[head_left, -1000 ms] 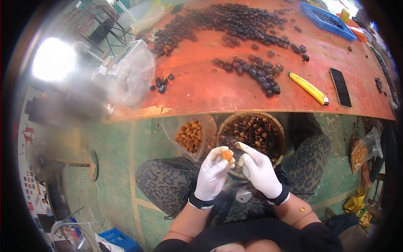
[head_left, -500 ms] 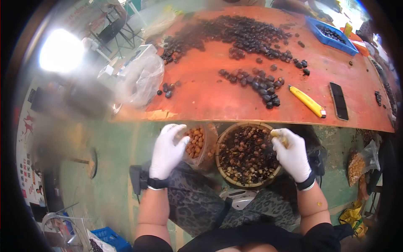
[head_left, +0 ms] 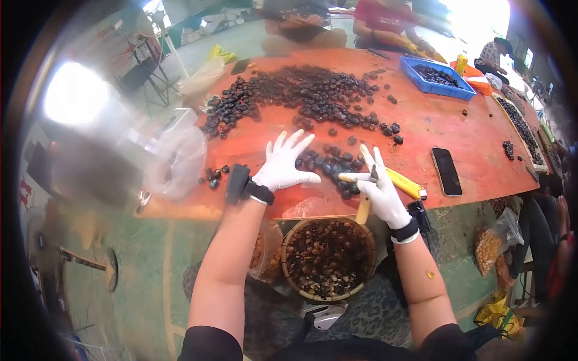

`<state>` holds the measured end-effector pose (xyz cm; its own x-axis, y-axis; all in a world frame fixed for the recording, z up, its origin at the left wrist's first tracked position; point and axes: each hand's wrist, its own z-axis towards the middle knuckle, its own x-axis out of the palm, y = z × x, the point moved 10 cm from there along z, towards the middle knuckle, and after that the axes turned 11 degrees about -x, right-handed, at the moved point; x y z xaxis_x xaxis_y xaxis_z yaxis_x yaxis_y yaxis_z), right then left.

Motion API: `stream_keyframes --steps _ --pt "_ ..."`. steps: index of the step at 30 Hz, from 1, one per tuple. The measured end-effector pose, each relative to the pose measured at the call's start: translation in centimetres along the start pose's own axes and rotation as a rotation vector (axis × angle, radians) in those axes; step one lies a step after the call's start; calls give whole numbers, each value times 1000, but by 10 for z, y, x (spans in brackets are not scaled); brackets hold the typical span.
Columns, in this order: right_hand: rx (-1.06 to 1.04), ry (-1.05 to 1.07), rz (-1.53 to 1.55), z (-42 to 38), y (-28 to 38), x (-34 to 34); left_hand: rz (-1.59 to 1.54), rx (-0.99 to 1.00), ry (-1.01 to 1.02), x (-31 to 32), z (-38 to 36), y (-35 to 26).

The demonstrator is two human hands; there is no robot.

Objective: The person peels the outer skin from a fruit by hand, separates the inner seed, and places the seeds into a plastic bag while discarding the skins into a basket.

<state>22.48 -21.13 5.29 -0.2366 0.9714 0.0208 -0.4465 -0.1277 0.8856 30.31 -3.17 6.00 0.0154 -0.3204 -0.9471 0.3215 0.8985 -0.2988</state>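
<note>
My left hand point(head_left: 286, 162), in a white glove, is open over the red table point(head_left: 265, 203), fingers spread at the left side of a small pile of dark round nuts point(head_left: 331, 168). On the other side of that pile is my gloved right hand point(head_left: 379, 189). A small knife-like tool with a pale yellow handle point(head_left: 363, 211) is held in it, the handle sticking out below the palm; its index and middle fingers stretch forward. Below the table edge, a round basket point(head_left: 285, 265) holds shells and scraps. Beside it stands a clear bag point(head_left: 272, 248) of orange-brown kernels, partly behind my left forearm.
A larger heap of dark nuts point(head_left: 295, 90) spreads across the far table. A yellow utility knife point(head_left: 404, 182) and a phone point(head_left: 446, 171) lie right of my right hand. Farther back is a blue tray point(head_left: 438, 88) of nuts. Other people sit across the table.
Both hands have moved forward from above the basket and bag to the small pile on the table. My left fingers have spread. The view has tilted up, showing people opposite.
</note>
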Motion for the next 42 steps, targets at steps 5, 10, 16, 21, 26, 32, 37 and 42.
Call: stream_keyframes --steps 5,10,16,21,26,32,37,42 --pt "-89 59 -410 20 -29 -3 32 144 114 21 14 -22" --pt "-5 -63 -885 26 -42 -2 135 129 109 26 16 -24" --pt "85 -238 -895 37 -67 0 26 143 34 20 10 -25" --pt "57 -269 -868 49 -58 22 -127 167 -14 9 4 -13" --pt "69 -386 -785 51 -52 41 -234 247 -70 2 -6 1" --pt "-9 -251 -899 60 -47 77 -240 244 -59 -4 -19 15" --pt "43 -203 -901 62 -51 104 -136 194 -142 0 -30 46" --pt "71 -160 -1006 57 -49 97 -16 68 -91 2 -38 54"
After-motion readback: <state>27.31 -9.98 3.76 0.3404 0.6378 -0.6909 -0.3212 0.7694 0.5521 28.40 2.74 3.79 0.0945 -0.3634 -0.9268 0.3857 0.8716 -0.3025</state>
